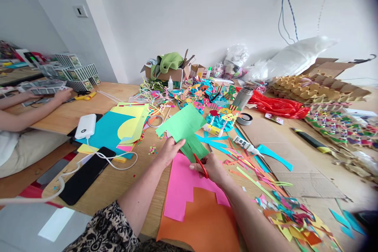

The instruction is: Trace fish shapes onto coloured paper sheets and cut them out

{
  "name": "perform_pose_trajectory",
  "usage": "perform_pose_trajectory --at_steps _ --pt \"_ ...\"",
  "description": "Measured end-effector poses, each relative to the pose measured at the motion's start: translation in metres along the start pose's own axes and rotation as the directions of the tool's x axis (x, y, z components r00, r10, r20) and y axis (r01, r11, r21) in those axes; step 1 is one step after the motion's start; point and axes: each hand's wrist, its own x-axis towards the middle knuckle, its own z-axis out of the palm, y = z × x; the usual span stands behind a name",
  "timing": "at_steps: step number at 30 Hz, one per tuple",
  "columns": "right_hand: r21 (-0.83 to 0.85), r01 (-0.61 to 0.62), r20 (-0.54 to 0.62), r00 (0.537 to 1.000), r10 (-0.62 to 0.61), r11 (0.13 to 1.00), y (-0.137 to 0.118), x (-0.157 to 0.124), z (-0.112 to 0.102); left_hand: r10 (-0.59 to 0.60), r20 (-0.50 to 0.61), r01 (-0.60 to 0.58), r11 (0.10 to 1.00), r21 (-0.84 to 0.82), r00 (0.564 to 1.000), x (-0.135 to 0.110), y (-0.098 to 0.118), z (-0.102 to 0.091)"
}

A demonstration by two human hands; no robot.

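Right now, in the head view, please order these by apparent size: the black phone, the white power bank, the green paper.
1. green paper
2. black phone, nearer the camera, so unsure
3. white power bank

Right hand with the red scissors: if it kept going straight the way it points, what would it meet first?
The right hand points its red scissors up-left into the green paper held by the left hand. It would meet that sheet first.

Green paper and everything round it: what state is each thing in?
green paper: partly slit, held by left hand
red scissors: in right hand, at the paper
phone: screen dark, cabled
power bank: lying flat
pink sheet: flat, overlapped by orange sheet
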Motion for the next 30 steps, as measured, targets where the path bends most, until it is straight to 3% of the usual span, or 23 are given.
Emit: perform_pose_trajectory --at_steps 9,15,30 --pt "0.098 0.042 0.010 0.999 -0.043 0.994 0.0030 -0.0007 0.0017 0.003 0.004 -0.003 1.000 0.002 1.000 -0.0004 0.0003 0.0015" --pt "0.150 0.029 0.102 0.994 -0.045 0.988 0.0016 0.0003 0.0012 -0.021 -0.024 0.021 0.999 0.026 1.000 -0.0004 -0.0012 0.0005" --pt "0.151 0.029 0.129 0.990 -0.049 0.988 0.0009 -0.0009 0.0018 -0.006 -0.021 0.008 0.996 0.093 1.000 -0.0006 -0.0033 0.0006"
